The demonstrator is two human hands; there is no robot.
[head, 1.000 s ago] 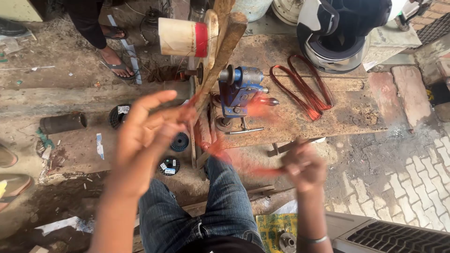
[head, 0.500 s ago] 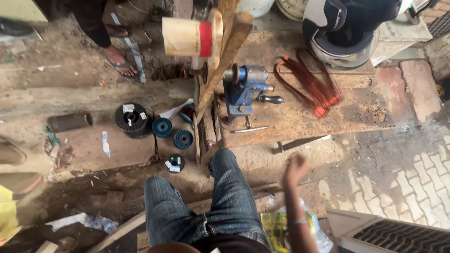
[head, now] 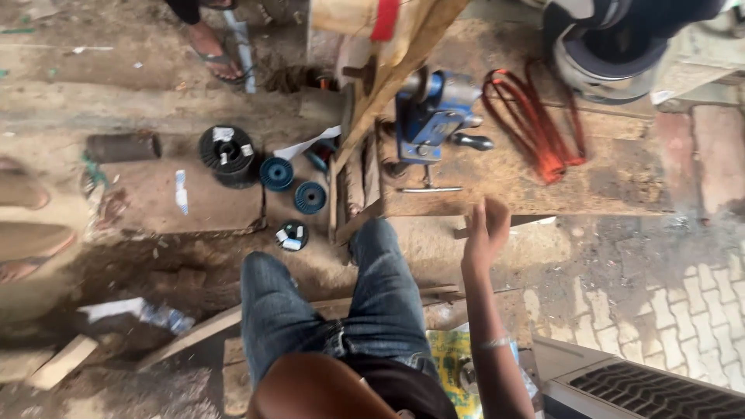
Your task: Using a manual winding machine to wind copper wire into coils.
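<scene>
Wooden bench (head: 543,182) edge: right hand (head: 485,233) risen nearer

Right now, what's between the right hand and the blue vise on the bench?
Head view: only bare wooden bench top and the vise's steel handle bar lie between the right hand and the blue vise.

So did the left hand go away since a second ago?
Yes. A second ago it was raised near the wooden frame by the blue vise; now it is out of view. Only the right hand shows, below the workbench edge.
</scene>
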